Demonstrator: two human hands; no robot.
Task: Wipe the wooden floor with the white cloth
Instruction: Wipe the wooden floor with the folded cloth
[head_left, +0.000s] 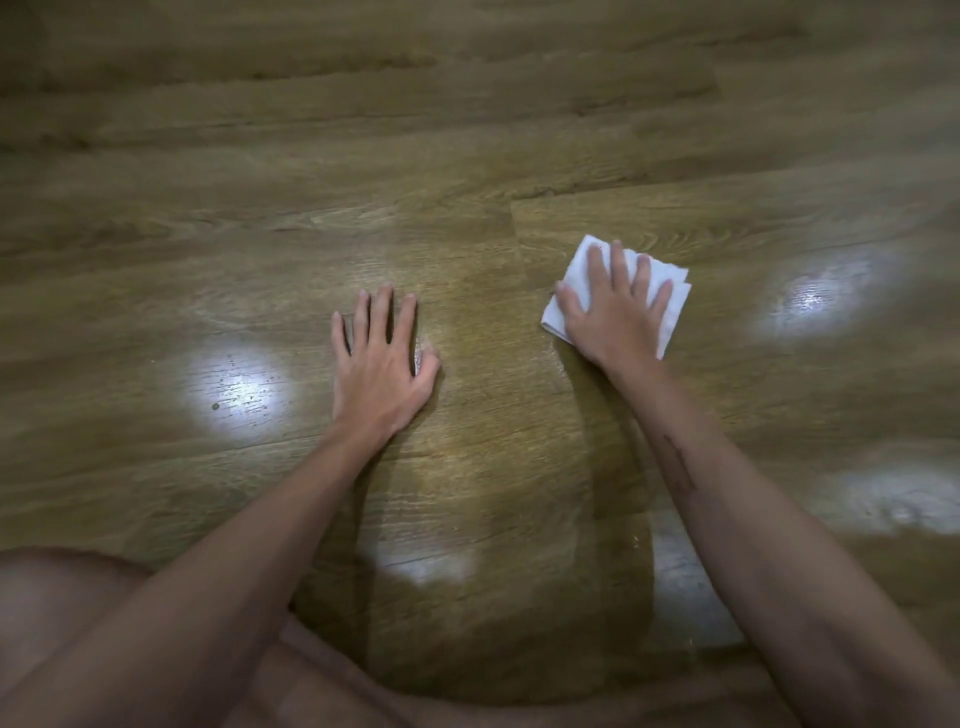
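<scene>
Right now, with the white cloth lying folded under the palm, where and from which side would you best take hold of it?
Probably the far right corner of the white cloth. It is folded flat on the wooden floor, and the right hand presses straight fingers over its middle, so only the edges lie free. Come from the right, pinching the layered corner beyond the fingertips.

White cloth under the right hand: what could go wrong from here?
The folded white cloth may bunch or slip, since the right hand only presses it with flat fingers. The wooden floor looks wet and shiny near the arms, so the left hand, braced flat on it, could slide.
</scene>
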